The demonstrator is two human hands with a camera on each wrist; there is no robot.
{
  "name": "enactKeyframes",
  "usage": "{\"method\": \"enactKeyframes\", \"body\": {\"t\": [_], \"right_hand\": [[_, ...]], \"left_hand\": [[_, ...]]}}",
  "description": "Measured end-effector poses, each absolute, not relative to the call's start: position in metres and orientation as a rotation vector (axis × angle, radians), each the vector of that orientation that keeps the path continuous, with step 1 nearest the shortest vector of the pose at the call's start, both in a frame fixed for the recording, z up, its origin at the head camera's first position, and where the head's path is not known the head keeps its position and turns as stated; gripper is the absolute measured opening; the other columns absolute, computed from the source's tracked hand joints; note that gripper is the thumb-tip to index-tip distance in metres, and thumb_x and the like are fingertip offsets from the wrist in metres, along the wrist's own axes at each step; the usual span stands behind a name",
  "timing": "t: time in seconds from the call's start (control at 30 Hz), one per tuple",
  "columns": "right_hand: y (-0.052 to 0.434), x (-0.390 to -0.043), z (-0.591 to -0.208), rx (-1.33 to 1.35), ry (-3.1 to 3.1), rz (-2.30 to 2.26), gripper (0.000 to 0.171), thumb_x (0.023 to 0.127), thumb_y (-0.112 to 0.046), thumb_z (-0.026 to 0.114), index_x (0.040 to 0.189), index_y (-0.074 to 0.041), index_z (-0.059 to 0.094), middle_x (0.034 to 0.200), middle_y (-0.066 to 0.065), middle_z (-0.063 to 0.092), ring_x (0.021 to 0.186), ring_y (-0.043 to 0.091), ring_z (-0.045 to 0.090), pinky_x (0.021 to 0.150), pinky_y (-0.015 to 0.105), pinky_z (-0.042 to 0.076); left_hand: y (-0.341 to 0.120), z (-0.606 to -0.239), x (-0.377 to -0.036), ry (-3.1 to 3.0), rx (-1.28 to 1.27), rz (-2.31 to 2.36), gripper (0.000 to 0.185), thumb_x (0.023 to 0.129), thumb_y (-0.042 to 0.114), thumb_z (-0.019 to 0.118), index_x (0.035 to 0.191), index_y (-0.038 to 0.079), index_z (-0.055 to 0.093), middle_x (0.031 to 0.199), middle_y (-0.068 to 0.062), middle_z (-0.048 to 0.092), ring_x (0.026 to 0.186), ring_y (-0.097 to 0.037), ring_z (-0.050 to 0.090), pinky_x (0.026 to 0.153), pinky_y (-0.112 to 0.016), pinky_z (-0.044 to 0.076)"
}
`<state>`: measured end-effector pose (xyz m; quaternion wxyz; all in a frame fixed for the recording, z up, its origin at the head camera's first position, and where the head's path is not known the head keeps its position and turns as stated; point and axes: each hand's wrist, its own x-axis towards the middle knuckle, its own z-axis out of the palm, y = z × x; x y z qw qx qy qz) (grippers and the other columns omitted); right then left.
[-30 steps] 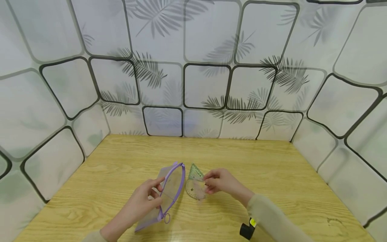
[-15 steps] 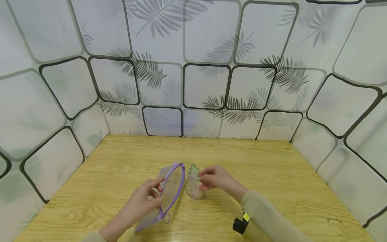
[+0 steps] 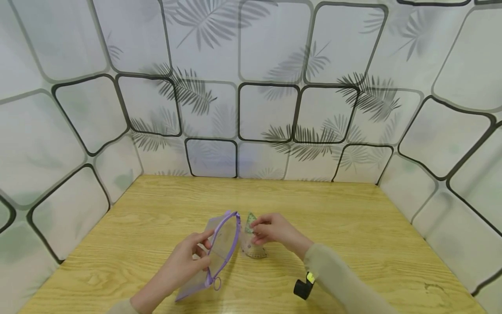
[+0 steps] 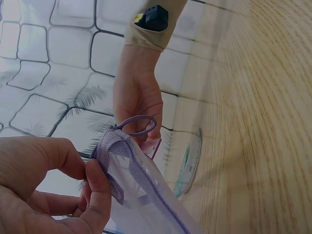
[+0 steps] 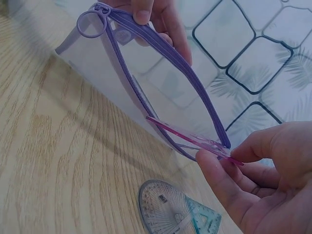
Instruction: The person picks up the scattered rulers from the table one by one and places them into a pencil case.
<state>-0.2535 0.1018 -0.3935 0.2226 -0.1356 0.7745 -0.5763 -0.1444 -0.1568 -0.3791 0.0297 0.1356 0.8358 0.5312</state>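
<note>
**Purple pouch held open, pink-edged ruler at its mouth**

Purple-trimmed clear pouch is the landmark: soft see-through plastic, zip along the top, ring pull at the near end. Long axis runs near-to-far on the wooden table, mouth gaping twd the right.

L hand grips the pouch's left side, thumb and fingers curled on the zip edge, propping it open.

R hand, just right of the pouch, pinches a thin clear ruler w/ pink edge betw thumb and fingertips; its tip sits right at the far end of the mouth, roughly parallel to the zip. R hand is nearer the opening.

Right of pouch, flat on the wood: clear protractor and a green-tinted set square, overlapping, rigid plastic.
</note>
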Motion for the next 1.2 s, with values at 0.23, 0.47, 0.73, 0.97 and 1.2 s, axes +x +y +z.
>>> {"method": "enactKeyframes", "body": {"t": [0.23,0.47,0.73,0.97,1.2], "right_hand": [[0.095,-0.256,-0.395,-0.362,2.148,-1.594,0.032,0.098,-0.009,0.053,0.123,0.009,0.061,0.104,0.021,0.066,0.079,0.015,0.072,0.074,0.033,0.064],[0.089,-0.256,-0.395,-0.345,2.142,-1.594,0.030,0.099,-0.010,0.054,0.122,0.007,0.062,0.103,0.019,0.067,0.078,0.016,0.072,0.075,0.036,0.064],[0.085,-0.256,-0.397,-0.368,2.094,-1.612,0.029,0.099,-0.008,0.053,0.122,0.008,0.062,0.111,0.026,0.064,0.077,0.014,0.071,0.076,0.035,0.064],[0.080,-0.256,-0.400,-0.378,2.079,-1.614,0.030,0.098,-0.007,0.054,0.123,0.008,0.062,0.111,0.027,0.064,0.076,0.013,0.071,0.076,0.033,0.064],[0.074,-0.255,-0.400,-0.385,2.080,-1.608,0.029,0.096,-0.007,0.058,0.120,0.007,0.064,0.094,0.018,0.070,0.071,0.012,0.070,0.076,0.034,0.064]], "left_hand": [[-0.157,-0.379,-0.144,2.574,0.435,1.629,0.067,0.081,-0.005,0.060,0.144,-0.012,0.040,0.106,-0.014,0.052,0.075,-0.006,0.056,0.059,-0.026,0.058],[-0.157,-0.377,-0.144,2.597,0.420,1.606,0.066,0.080,-0.005,0.059,0.143,-0.011,0.042,0.105,-0.014,0.052,0.075,-0.007,0.056,0.059,-0.026,0.059],[-0.157,-0.379,-0.144,2.573,0.430,1.637,0.067,0.080,-0.005,0.060,0.144,-0.013,0.040,0.106,-0.013,0.052,0.075,-0.007,0.055,0.059,-0.025,0.058],[-0.157,-0.379,-0.143,2.587,0.418,1.630,0.066,0.080,-0.005,0.061,0.143,-0.012,0.041,0.106,-0.013,0.052,0.075,-0.007,0.056,0.058,-0.024,0.057],[-0.156,-0.377,-0.143,2.599,0.387,1.606,0.066,0.081,-0.005,0.060,0.144,-0.009,0.042,0.105,-0.013,0.052,0.075,-0.008,0.056,0.058,-0.025,0.057]]}}
